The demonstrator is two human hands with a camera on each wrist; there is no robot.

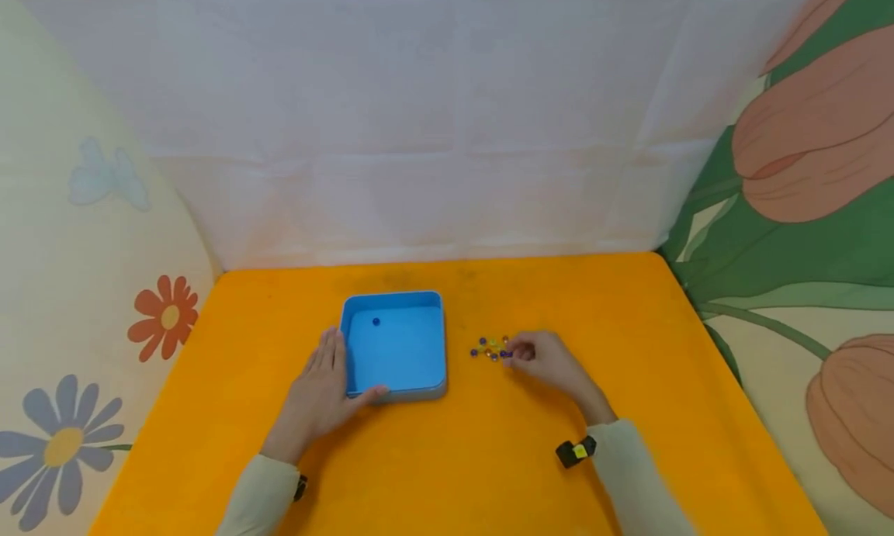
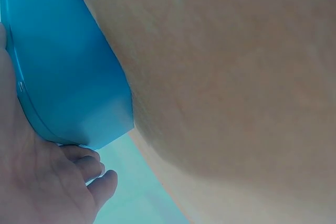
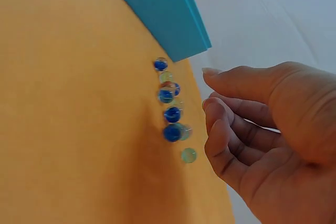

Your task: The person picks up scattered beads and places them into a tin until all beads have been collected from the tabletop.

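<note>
Just to the left of the right hand, a loose cluster of glass marbles is spread on an orange cloth, between that hand and a square blue tray. No long axis is offered by the round marbles themselves, but the cluster is drawn out somewhat from side to side, and its right end is nearly met by the right fingertips, while the left hand is set well apart, across the tray. The right thumb and forefinger are curved toward each other with a narrow gap left between them; no marble is seen in that gap, and whether one is touched cannot be told. The small spheres are clear and glossy, tinted with deep blue, pale green and amber. The tray is formed with low, smooth walls and rounded corners, and a single dark marble is held on its floor toward the far left corner. Its left wall is touched by the left hand, whose fingers are laid straight, the thumb being stretched along the near rim. Behind the cloth, a creased white sheet is hung, flanked at the right by fabric printed with pink tulips.
</note>
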